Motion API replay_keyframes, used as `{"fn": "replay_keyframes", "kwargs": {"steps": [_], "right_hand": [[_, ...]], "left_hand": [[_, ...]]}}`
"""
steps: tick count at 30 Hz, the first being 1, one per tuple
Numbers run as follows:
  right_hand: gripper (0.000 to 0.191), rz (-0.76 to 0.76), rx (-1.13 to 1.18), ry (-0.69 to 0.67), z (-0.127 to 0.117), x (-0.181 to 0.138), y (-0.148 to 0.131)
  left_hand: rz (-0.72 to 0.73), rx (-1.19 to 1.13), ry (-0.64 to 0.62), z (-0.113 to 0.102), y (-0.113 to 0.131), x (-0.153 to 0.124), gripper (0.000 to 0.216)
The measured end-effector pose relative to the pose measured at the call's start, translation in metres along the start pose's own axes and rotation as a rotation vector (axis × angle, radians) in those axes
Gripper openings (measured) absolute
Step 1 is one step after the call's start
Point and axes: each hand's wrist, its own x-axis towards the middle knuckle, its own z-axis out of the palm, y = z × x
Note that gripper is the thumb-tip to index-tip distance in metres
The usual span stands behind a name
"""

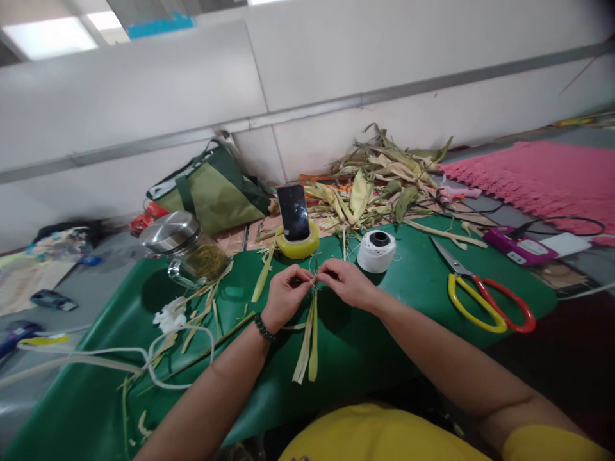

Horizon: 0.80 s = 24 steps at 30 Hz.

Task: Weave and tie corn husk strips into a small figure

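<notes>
Over the green mat (pixel 403 301), my left hand (pixel 284 296) and my right hand (pixel 346 282) meet with fingers pinched. Between them they grip the top of a small bundle of pale leaf strips (pixel 308 340) that hangs down toward me. A thin thread seems to loop at the pinch point. A white thread spool (pixel 377 251) stands just beyond my right hand. A beaded bracelet circles my left wrist.
A phone (pixel 293 212) leans on a yellow tape roll (pixel 298 245). Yellow-and-red scissors (pixel 483 296) lie at right. A lidded glass jar (pixel 185 251) and green bag (pixel 211 189) sit at left. Dried husks (pixel 379 176) pile by the wall. A pink cloth (pixel 542 176) lies far right.
</notes>
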Motion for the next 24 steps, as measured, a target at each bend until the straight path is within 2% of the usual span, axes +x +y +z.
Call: {"fn": "replay_keyframes", "kwargs": {"steps": [3, 8, 11, 14, 17, 19, 21, 24], "right_hand": [[0.015, -0.014, -0.167, -0.025, 0.000, -0.003, 0.000], [0.015, 0.157, -0.571, -0.116, -0.003, -0.006, -0.006], [0.019, 0.163, -0.681, -0.143, -0.003, -0.006, -0.009], [0.016, 0.156, -0.664, -0.166, -0.002, -0.006, -0.008], [0.009, 0.123, -0.486, -0.146, -0.003, -0.007, -0.001], [0.008, 0.082, -0.257, -0.055, -0.003, -0.008, 0.004], [0.011, 0.101, 0.080, 0.013, -0.004, -0.008, 0.007], [0.015, 0.251, 0.658, -0.017, -0.003, -0.007, 0.004]], "left_hand": [[0.000, 0.004, 0.022, 0.000, 0.003, -0.001, 0.020], [-0.027, -0.051, 0.183, -0.005, 0.008, -0.002, 0.025], [-0.089, -0.120, 0.183, -0.006, 0.010, -0.002, 0.029], [-0.165, -0.211, 0.132, -0.005, 0.012, -0.002, 0.034], [-0.222, -0.239, 0.093, -0.004, 0.013, -0.001, 0.038], [-0.241, -0.236, 0.112, -0.004, 0.012, 0.000, 0.040], [-0.263, -0.238, 0.134, -0.004, 0.011, 0.001, 0.041], [-0.302, -0.238, 0.112, -0.002, 0.010, 0.002, 0.040]]}}
